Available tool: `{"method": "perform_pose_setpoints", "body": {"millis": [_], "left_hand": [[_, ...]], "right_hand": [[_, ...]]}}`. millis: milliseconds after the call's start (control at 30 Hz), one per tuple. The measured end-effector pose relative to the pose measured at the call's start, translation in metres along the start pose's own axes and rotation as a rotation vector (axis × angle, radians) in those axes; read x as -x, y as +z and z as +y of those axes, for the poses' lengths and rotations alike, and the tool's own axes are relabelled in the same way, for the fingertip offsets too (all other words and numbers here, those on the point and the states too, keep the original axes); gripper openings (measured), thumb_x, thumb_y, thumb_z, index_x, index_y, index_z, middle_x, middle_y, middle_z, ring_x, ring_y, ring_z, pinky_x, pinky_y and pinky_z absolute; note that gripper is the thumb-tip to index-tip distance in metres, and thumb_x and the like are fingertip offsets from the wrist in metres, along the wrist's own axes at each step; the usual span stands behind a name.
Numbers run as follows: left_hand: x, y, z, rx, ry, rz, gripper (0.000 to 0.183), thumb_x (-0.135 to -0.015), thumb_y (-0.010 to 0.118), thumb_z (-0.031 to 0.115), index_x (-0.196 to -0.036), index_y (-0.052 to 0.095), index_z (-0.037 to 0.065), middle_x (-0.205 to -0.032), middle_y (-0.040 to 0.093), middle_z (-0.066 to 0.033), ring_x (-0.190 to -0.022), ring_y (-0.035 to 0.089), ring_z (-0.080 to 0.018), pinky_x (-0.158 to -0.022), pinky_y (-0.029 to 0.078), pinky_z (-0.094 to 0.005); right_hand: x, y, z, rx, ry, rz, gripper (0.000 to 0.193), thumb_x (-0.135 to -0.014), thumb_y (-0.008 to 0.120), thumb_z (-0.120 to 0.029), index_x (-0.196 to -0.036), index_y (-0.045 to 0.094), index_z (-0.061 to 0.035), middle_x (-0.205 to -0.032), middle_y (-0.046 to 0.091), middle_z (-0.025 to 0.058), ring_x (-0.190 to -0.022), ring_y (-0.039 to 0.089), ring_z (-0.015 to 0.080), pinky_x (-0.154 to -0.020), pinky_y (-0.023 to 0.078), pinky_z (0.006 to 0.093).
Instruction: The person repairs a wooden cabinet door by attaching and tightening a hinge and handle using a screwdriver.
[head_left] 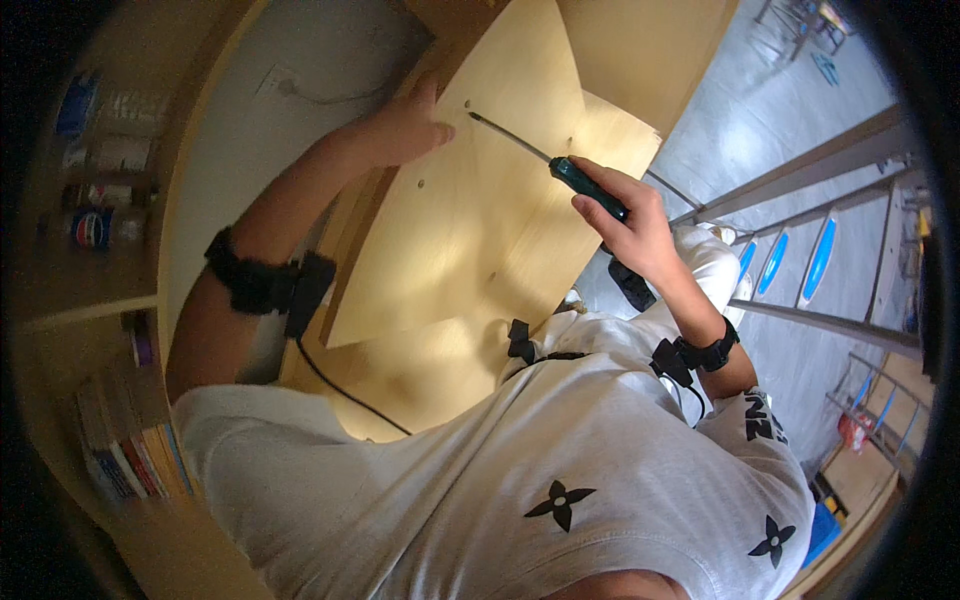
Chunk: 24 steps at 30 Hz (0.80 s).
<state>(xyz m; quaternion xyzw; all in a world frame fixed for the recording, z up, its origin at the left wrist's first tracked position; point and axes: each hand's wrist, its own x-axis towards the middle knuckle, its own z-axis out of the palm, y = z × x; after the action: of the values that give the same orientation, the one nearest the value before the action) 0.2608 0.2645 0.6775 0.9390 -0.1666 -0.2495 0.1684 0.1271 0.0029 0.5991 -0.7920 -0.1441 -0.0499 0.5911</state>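
My right hand (632, 218) is wrapped round the dark green handle of a screwdriver (588, 187). Its thin metal shaft points up and left, and the tip is close to a small round screw or hole (467, 104) in a pale wooden panel (450, 230); whether they touch I cannot tell. At the panel's left edge is my left hand (405, 128), its thumb on the face and its other fingers partly hidden in shadow, gripping the edge. More small round fittings (421, 184) dot the panel.
Wooden shelves (90, 315) with bottles and books (140, 460) stand on the left. To the right are metal frames with blue-edged rungs (820, 260) on a grey floor (690, 120). Black straps with a cable (350, 392) sit on my forearms.
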Motion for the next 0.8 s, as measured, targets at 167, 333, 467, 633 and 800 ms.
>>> {"method": "perform_pose_setpoints", "body": {"millis": [167,333,467,633,800], "left_hand": [[0.0,-0.002,0.002,0.053,-0.075,0.042,0.065,-0.084,0.054,0.023,-0.131,0.025,-0.01,-0.127,0.041,-0.0322,-0.118,0.045,-0.0359,-0.097,0.036,-0.0394],[0.012,0.015,0.013,0.168,0.043,0.28,0.058,-0.085,0.051,0.021,-0.129,0.029,-0.01,-0.125,0.045,-0.0295,-0.116,0.046,-0.036,-0.097,0.036,-0.0394],[0.021,0.018,0.013,0.113,0.075,0.328,0.056,-0.088,0.05,0.02,-0.135,0.028,-0.002,-0.131,0.044,-0.0197,-0.12,0.043,-0.028,-0.101,0.032,-0.0369],[0.009,0.023,0.009,0.141,0.118,0.29,0.051,-0.087,0.05,0.016,-0.133,0.033,0.002,-0.128,0.047,-0.0181,-0.117,0.046,-0.0276,-0.099,0.034,-0.037],[0.009,0.023,0.016,0.084,0.103,0.339,0.062,-0.082,0.052,0.019,-0.132,0.028,-0.009,-0.116,0.052,-0.0302,-0.107,0.055,-0.0365,-0.092,0.041,-0.0398]], "right_hand": [[-0.004,0.005,0.007,-0.016,-0.013,-0.001,0.035,-0.081,0.063,-0.012,-0.113,0.057,0.0024,-0.083,0.063,0.0153,-0.066,0.057,0.0171,-0.063,0.046,0.0271],[-0.004,0.007,0.011,-0.071,-0.011,0.041,0.035,-0.082,0.062,-0.013,-0.113,0.057,0.0019,-0.082,0.062,0.0147,-0.066,0.056,0.0173,-0.063,0.045,0.027],[-0.002,0.002,0.005,-0.061,0.023,0.002,0.036,-0.081,0.063,-0.011,-0.114,0.057,0.0009,-0.083,0.063,0.0148,-0.067,0.058,0.0187,-0.064,0.046,0.028],[0.001,-0.004,0.003,0.002,-0.012,0.064,0.035,-0.079,0.063,-0.009,-0.112,0.058,0.0,-0.079,0.062,0.0141,-0.065,0.059,0.0208,-0.062,0.046,0.0292],[0.002,-0.006,0.001,0.041,-0.017,0.05,0.035,-0.078,0.063,-0.008,-0.111,0.059,0.0001,-0.078,0.062,0.014,-0.063,0.059,0.021,-0.06,0.046,0.0294]]}}
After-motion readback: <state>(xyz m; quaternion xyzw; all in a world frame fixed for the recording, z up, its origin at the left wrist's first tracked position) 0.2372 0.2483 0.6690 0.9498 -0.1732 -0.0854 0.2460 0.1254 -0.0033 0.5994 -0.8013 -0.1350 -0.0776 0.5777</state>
